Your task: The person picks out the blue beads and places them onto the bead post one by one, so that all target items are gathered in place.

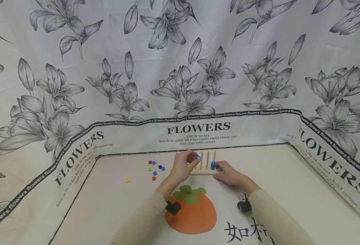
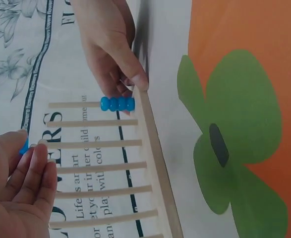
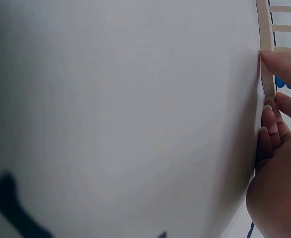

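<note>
A wooden peg rack [image 1: 202,172] stands on the cloth with a row of upright pegs along its base [image 2: 157,161]. Several blue beads [image 2: 117,103] are stacked at the bottom of the peg at its right end. Between thumb and fingers, my left hand [image 1: 182,166] pinches another blue bead [image 1: 198,157], up near the peg tops; in the left wrist view the fingers hide most of it. My right hand [image 1: 228,173] grips the right end of the base, its thumb along the front face in the right wrist view. The other pegs in the left wrist view carry no beads.
Left of the rack lie loose beads: a yellow one [image 1: 127,180], a green one [image 1: 150,169], an orange-red one [image 1: 154,178], a dark red one [image 1: 150,162] and several blue ones. The cloth bears a printed persimmon [image 1: 192,216]. A flowered curtain [image 1: 198,132] rises behind.
</note>
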{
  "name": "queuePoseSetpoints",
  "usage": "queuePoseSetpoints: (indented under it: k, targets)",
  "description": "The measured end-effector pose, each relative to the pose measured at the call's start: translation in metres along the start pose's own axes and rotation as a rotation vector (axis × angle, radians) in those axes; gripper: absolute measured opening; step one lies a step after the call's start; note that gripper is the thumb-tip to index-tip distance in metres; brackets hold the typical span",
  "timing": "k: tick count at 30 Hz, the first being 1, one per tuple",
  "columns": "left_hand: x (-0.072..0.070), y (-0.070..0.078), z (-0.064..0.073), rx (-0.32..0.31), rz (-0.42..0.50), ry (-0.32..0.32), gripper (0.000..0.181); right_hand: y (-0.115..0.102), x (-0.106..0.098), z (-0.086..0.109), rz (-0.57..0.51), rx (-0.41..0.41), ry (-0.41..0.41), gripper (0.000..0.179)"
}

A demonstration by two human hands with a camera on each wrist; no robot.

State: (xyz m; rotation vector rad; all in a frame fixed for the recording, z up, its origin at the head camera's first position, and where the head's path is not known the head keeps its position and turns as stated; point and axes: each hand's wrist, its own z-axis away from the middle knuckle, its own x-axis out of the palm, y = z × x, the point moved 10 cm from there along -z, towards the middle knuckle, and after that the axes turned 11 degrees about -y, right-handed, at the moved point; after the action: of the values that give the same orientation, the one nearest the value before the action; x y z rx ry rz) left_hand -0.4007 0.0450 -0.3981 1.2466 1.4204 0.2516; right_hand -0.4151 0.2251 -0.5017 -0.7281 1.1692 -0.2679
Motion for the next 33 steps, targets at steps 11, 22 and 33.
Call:
queuePoseSetpoints:
  k: [11, 22, 33]
  targets:
    - [0.013, 0.010, -0.015, -0.015, 0.005, 0.009, 0.019, 0.000, -0.004, 0.001, 0.014, -0.019, 0.001, 0.062]
    - [0.028, 0.017, -0.026, -0.042, 0.020, 0.053, 0.018, -0.003, -0.002, 0.002, 0.001, -0.022, -0.005, 0.060]
    - [0.041, 0.016, -0.038, -0.098, 0.019, 0.113, 0.017, -0.003, -0.001, 0.001, 0.001, -0.028, -0.009, 0.061]
